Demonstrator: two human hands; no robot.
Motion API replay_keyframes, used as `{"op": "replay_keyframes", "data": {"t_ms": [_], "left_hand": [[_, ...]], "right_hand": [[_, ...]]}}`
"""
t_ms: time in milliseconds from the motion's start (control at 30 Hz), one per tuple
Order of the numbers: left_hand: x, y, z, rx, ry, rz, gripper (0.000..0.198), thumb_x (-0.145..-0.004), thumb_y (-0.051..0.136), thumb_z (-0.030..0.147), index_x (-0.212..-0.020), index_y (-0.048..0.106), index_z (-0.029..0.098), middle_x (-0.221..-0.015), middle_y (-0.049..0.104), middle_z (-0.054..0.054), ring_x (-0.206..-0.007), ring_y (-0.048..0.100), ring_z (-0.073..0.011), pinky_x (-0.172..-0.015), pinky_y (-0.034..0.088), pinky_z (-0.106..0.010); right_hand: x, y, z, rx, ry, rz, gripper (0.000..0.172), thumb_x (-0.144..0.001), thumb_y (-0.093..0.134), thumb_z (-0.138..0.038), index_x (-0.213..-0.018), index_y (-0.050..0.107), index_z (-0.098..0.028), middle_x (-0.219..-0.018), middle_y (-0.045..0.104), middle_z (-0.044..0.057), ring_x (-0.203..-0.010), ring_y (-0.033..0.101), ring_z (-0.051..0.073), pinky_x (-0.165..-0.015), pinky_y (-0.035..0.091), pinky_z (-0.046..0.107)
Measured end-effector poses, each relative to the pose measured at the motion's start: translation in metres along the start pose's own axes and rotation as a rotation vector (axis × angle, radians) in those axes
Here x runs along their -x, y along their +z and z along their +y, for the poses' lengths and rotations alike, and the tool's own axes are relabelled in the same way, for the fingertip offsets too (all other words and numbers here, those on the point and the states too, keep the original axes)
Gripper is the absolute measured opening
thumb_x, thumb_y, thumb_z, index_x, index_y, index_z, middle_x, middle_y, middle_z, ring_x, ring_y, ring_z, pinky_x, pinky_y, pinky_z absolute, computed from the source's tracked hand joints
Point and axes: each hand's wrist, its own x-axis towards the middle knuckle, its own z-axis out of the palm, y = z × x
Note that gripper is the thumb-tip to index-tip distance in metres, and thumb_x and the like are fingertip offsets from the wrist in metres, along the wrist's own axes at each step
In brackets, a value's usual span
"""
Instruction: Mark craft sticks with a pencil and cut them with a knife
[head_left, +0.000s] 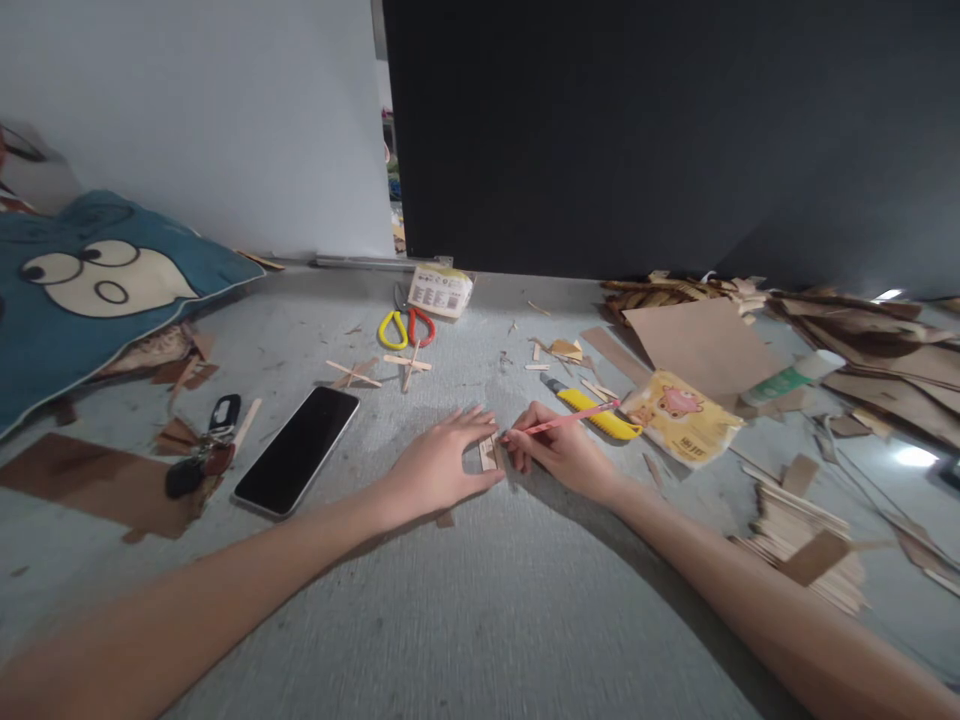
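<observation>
My left hand (442, 462) lies flat with fingers together, pressing down on a small wooden stick piece (488, 455) on the grey floor. My right hand (559, 450) is closed round a pink pencil (564, 421), whose tip touches the stick piece. The pencil's far end points right, over a yellow utility knife (596, 413).
A black phone (297, 449) and keys (204, 452) lie to the left. Yellow-and-red scissors (406, 328), crossed sticks (407, 364), a tissue pack (440, 290), a yellow packet (681, 417), a glue bottle (793, 379), cardboard scraps (862, 345) and a stick pile (806, 545) surround me. A blue cushion (90, 285) rests at left.
</observation>
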Motion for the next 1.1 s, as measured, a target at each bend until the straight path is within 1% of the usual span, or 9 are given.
{"op": "replay_keyframes", "data": {"t_ms": [67, 200, 367, 667, 833, 1000, 1100], "left_hand": [[-0.0004, -0.0001, 0.0003, -0.003, 0.002, 0.000, 0.060, -0.088, 0.077, 0.041, -0.144, 0.064, 0.025, -0.161, 0.052, -0.007, -0.156, 0.039, -0.0306, -0.130, 0.033, -0.049], [-0.0008, -0.0003, 0.0002, 0.005, 0.002, -0.004, 0.058, -0.088, 0.077, 0.039, -0.143, 0.065, 0.027, -0.162, 0.051, -0.005, -0.156, 0.039, -0.0309, -0.130, 0.031, -0.051], [-0.0008, 0.0001, -0.0006, 0.008, 0.007, -0.002, 0.058, -0.087, 0.078, 0.040, -0.142, 0.066, 0.025, -0.162, 0.051, -0.007, -0.156, 0.039, -0.0305, -0.130, 0.030, -0.050], [-0.0004, 0.0016, -0.0031, 0.007, 0.008, -0.004, 0.058, -0.089, 0.076, 0.042, -0.143, 0.065, 0.026, -0.163, 0.050, -0.007, -0.157, 0.037, -0.0305, -0.130, 0.031, -0.050], [-0.0006, 0.0029, -0.0048, 0.012, 0.031, 0.002, 0.057, -0.089, 0.077, 0.042, -0.143, 0.065, 0.028, -0.162, 0.051, -0.005, -0.157, 0.038, -0.0301, -0.130, 0.031, -0.049], [-0.0008, 0.0025, -0.0035, 0.001, 0.029, 0.007, 0.058, -0.089, 0.077, 0.042, -0.143, 0.065, 0.024, -0.162, 0.051, -0.008, -0.157, 0.038, -0.0301, -0.130, 0.032, -0.048], [-0.0007, 0.0026, -0.0031, -0.002, 0.024, 0.003, 0.058, -0.089, 0.077, 0.042, -0.143, 0.065, 0.023, -0.162, 0.051, -0.008, -0.156, 0.039, -0.0300, -0.130, 0.032, -0.048]], "right_hand": [[-0.0002, 0.0000, 0.0001, -0.003, -0.001, 0.001, 0.047, -0.096, 0.063, -0.069, -0.086, 0.052, -0.025, -0.064, 0.069, 0.001, -0.053, 0.064, 0.015, -0.052, 0.052, 0.029], [-0.0003, -0.0003, 0.0015, 0.005, 0.005, 0.003, 0.047, -0.096, 0.063, -0.069, -0.086, 0.052, -0.024, -0.065, 0.069, 0.000, -0.053, 0.065, 0.015, -0.051, 0.052, 0.029], [-0.0003, -0.0003, 0.0037, -0.009, 0.001, 0.003, 0.046, -0.096, 0.063, -0.068, -0.086, 0.052, -0.024, -0.065, 0.068, 0.000, -0.053, 0.063, 0.015, -0.051, 0.051, 0.028], [0.0002, -0.0002, 0.0053, -0.021, 0.004, -0.005, 0.048, -0.095, 0.063, -0.070, -0.086, 0.051, -0.024, -0.066, 0.068, 0.000, -0.053, 0.062, 0.014, -0.052, 0.052, 0.029], [0.0001, -0.0010, 0.0068, -0.018, 0.000, -0.014, 0.047, -0.096, 0.063, -0.069, -0.085, 0.051, -0.025, -0.067, 0.069, 0.000, -0.054, 0.063, 0.015, -0.053, 0.052, 0.029], [0.0006, -0.0003, 0.0048, -0.015, -0.009, -0.005, 0.045, -0.097, 0.063, -0.067, -0.086, 0.052, -0.024, -0.066, 0.068, 0.001, -0.054, 0.063, 0.015, -0.053, 0.052, 0.029], [0.0006, 0.0002, 0.0041, -0.007, 0.003, 0.009, 0.045, -0.097, 0.064, -0.066, -0.086, 0.053, -0.024, -0.066, 0.068, 0.000, -0.054, 0.063, 0.015, -0.052, 0.052, 0.029]]}}
